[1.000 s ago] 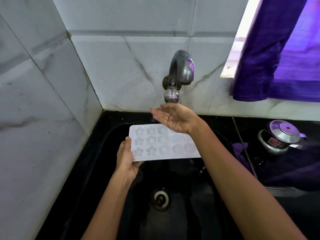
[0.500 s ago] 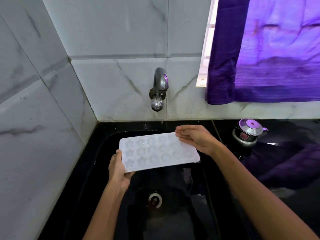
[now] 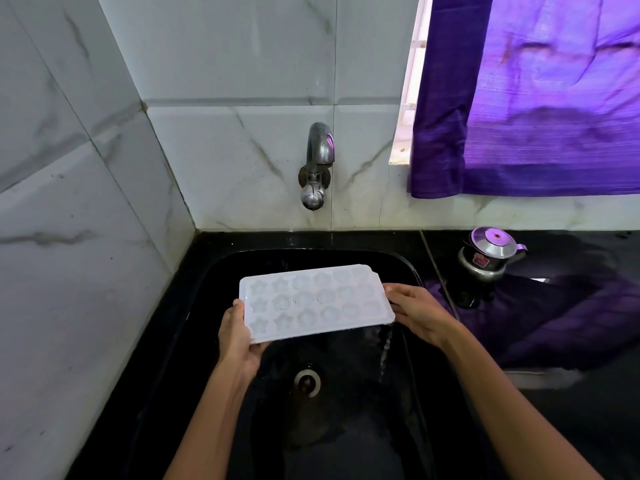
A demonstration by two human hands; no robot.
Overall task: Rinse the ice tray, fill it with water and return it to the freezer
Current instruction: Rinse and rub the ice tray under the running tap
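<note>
A white ice tray (image 3: pixel 313 301) with star and round moulds hangs over the black sink (image 3: pixel 221 271), tilted down to the right. My left hand (image 3: pixel 237 337) grips its left short end, thumb on top. My right hand (image 3: pixel 417 311) holds its right short end. A thin stream of water runs off the tray's lower right corner into the sink. The metal tap (image 3: pixel 317 164) sticks out of the wall above and behind the tray; no water comes from it.
The sink's drain (image 3: pixel 307 382) lies below the tray. A small steel pot (image 3: pixel 486 256) with a lid stands on the black counter to the right, beside a dark purple cloth (image 3: pixel 554 323). A purple curtain (image 3: pixel 540 95) hangs at the upper right. Marble wall tiles enclose the left and back.
My right hand came down from under the tap and took hold of the tray's right end. The tray now tilts right and water pours off it. The view has pulled back.
</note>
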